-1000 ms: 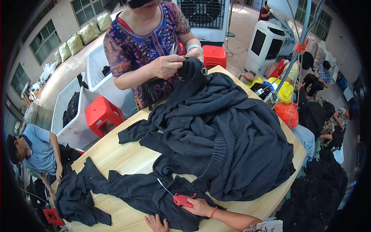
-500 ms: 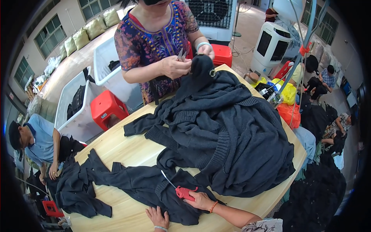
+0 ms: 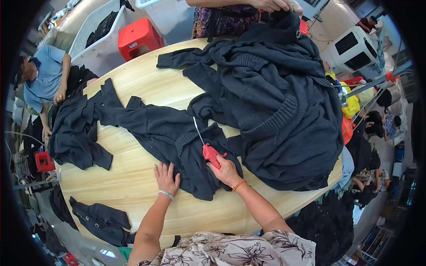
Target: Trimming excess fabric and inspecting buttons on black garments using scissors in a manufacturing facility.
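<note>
My right hand is closed around a red air blow gun. Its long thin metal nozzle points away from me, over a dark knit sweater spread on the wooden table. Flat beside that sweater's near edge lies my left hand, fingers spread, its fingertips at or touching the cloth. To the right of the blow gun rises a big heap of dark knitwear.
Across the table a person's hands hold part of the heap. At the left another person handles a dark garment. A garment with metal eyelets lies near left. A red stool and a white bin stand beyond the table.
The view has tilted down toward me, so my forearms and the near table edge now show. My right hand keeps hold of the blow gun; my left hand stays flat.
</note>
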Motion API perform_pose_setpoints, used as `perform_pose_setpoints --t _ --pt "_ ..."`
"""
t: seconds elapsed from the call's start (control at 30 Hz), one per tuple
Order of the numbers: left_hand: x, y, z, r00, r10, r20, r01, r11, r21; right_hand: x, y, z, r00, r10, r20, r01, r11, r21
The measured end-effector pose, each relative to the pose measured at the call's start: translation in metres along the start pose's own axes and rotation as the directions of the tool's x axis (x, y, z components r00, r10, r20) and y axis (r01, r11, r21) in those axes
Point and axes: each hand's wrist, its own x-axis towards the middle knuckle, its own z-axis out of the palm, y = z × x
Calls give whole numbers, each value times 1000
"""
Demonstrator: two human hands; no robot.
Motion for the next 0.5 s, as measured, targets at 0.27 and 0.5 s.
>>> perform_pose_setpoints --t 0.27,0.5 --pt "-6 5 -1 999 -8 -37 7 1000 -14 -40 -19 -30 999 44 -24 -47 991 -124" --pt "-7 11 -2 998 8 -65 -9 1000 -12 -91 4 -37 990 123 -73 -130 987 -96"
